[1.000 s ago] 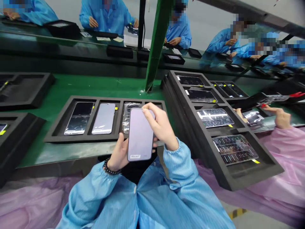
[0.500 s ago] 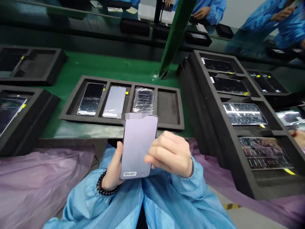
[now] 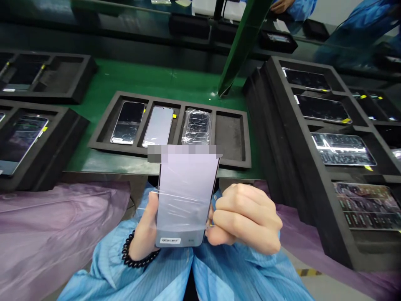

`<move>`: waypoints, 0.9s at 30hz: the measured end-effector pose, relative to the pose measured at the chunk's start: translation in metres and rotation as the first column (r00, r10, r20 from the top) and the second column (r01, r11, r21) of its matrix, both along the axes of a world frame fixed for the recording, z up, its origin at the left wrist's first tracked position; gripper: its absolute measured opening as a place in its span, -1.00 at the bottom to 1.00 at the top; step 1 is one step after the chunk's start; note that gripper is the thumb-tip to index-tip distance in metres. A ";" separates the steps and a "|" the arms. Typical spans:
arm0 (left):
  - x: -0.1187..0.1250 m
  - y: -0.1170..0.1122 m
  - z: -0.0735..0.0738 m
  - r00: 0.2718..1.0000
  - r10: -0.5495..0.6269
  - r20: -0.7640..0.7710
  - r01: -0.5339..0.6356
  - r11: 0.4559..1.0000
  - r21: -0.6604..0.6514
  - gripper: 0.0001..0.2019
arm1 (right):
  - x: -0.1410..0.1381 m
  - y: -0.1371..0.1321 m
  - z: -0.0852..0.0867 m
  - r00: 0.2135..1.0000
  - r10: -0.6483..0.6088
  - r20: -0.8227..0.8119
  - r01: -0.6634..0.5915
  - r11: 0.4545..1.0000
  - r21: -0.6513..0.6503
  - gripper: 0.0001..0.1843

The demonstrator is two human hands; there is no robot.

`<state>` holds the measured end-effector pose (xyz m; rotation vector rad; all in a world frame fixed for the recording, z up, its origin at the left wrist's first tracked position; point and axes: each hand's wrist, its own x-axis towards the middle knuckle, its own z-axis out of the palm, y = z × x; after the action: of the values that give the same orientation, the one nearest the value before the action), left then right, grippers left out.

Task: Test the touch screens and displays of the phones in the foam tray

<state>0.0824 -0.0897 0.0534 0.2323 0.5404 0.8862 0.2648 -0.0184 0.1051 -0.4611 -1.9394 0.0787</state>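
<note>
A smartphone (image 3: 184, 209) with a pale lit screen and a small barcode label at its lower end is held upright in front of me. My left hand (image 3: 145, 228), with a black coiled band at its wrist, grips it along the left edge; the fingers behind are hidden. Across the screen's lower half lies wrinkled clear film (image 3: 181, 198), its creases running sideways. My right hand (image 3: 246, 219) is closed in a pinch by the phone's right edge, on the film's side. Behind the phone stands a black foam tray (image 3: 169, 100) holding several phones, one of them in clear wrap (image 3: 197, 125).
Stacked foam trays with phones stand at the right (image 3: 291, 167) and left (image 3: 59, 138). A green post (image 3: 241, 46) rises from the green bench (image 3: 125, 77). Beyond it, a co-worker's blue sleeve (image 3: 302, 8) shows. Pink cloth (image 3: 62, 217) hangs at the left.
My right hand has moved right and closed into a pinch beside the phone's edge. Creased clear film now shows across the screen. The phone appears larger, and the view has shifted.
</note>
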 end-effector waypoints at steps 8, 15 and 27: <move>0.008 0.017 -0.015 0.979 -0.066 -0.194 0.078 0.995 0.056 -0.25 | 0.000 0.016 -0.006 0.980 -0.187 0.063 0.187 0.982 0.003 -0.59; 0.014 0.037 -0.022 0.950 -0.252 -0.183 0.254 0.967 -0.014 -0.26 | -0.011 0.047 -0.030 0.976 -0.203 -0.073 0.159 0.905 -0.395 -0.67; 0.006 0.040 0.037 0.996 -0.001 -0.085 -0.006 0.997 -0.081 -0.42 | -0.013 0.042 -0.029 0.966 -0.026 -0.256 -0.166 0.696 -0.698 -0.62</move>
<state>0.0881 -0.0496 0.0904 0.1962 0.6548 0.8577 0.2523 0.0234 0.0764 -0.8446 -1.6131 0.9397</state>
